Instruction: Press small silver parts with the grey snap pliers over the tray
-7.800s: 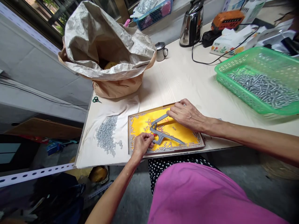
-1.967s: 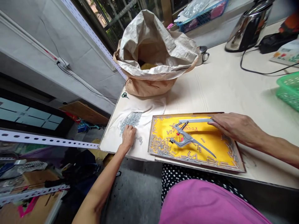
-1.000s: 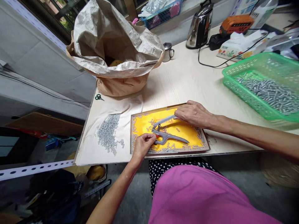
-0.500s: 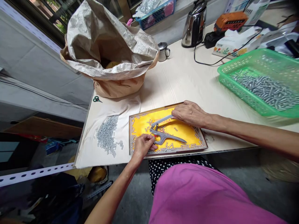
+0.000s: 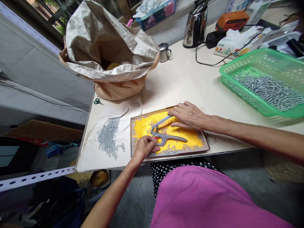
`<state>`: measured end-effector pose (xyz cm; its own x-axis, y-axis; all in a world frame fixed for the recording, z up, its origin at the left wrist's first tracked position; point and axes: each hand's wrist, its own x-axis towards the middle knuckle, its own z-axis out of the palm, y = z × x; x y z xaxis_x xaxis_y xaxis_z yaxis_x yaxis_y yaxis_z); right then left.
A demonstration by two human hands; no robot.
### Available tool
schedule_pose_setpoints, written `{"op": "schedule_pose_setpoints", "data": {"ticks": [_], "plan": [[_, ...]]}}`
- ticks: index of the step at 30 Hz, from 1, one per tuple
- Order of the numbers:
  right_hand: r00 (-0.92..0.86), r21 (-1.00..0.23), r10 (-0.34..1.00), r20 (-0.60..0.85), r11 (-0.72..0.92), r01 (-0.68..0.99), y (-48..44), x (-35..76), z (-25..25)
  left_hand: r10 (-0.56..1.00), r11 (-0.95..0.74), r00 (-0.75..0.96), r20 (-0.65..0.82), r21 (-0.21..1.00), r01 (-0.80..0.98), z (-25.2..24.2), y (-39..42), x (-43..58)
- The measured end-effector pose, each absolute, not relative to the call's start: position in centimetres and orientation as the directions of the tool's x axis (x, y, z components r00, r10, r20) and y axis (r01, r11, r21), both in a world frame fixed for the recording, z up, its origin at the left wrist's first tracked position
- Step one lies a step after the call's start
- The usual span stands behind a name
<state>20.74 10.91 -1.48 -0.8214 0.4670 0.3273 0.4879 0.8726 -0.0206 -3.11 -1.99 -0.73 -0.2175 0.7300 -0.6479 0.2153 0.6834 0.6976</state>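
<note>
Grey spring-loaded pliers [image 5: 169, 136] lie spread in a shallow tray [image 5: 131, 139] lined with yellow. My left hand [image 5: 146, 146] is at the jaw end, thumb and forefinger pinched together beside a small red part. What sits between those fingertips is too small to make out. Over the end of the upper handle rests my right hand [image 5: 190, 114], its fingers on the far side and its thumb on the near side. A dark coil spring [image 5: 157, 129] shows between the handles. Small metal pins [image 5: 172, 148] are scattered in the tray, many along its edges.
A heap of similar small pieces [image 5: 108, 136] lies on a white cloth at left, near green-handled scissors [image 5: 98, 101]. A large open sack [image 5: 121, 87] stands behind. At right is a green basket [image 5: 239, 98] of metal pieces; a kettle [image 5: 196, 27] and lidded cup [image 5: 164, 53] stand at the back.
My right hand has shifted slightly left along the upper handle, and its thumb now shows below the fingers. My left hand keeps its pinch by the jaw. The whole view has shifted slightly.
</note>
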Motion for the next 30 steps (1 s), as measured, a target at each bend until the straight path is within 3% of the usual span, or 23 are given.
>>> {"op": "schedule_pose_setpoints", "data": {"ticks": [5,11,25,28,30], "plan": [[-0.799,0.022,0.522,0.297,0.833,0.553,8.7,20.3,-1.5,0.721,0.693,-0.234,-0.653,0.688,0.216,-0.5,-2.0,-2.9],[-0.793,-0.029,0.572,0.208,0.815,0.579,6.6,20.3,-2.9,0.731,0.682,-0.239,-0.639,0.694,0.230,-0.4,-2.0,-2.8],[-0.777,-0.025,0.595,0.205,0.797,0.604,4.7,19.7,-3.0,0.729,0.684,-0.254,-0.636,0.691,0.232,-0.6,-2.2,-2.7],[-0.774,-0.019,0.585,0.242,0.800,0.599,4.2,19.7,-3.6,0.733,0.679,-0.244,-0.635,0.665,0.311,-0.7,-2.5,-2.8],[-0.760,-0.044,0.599,0.253,0.792,0.610,4.0,19.4,-3.8,0.814,0.577,-0.270,-0.514,0.658,0.485,-0.5,-3.0,-2.6]]}}
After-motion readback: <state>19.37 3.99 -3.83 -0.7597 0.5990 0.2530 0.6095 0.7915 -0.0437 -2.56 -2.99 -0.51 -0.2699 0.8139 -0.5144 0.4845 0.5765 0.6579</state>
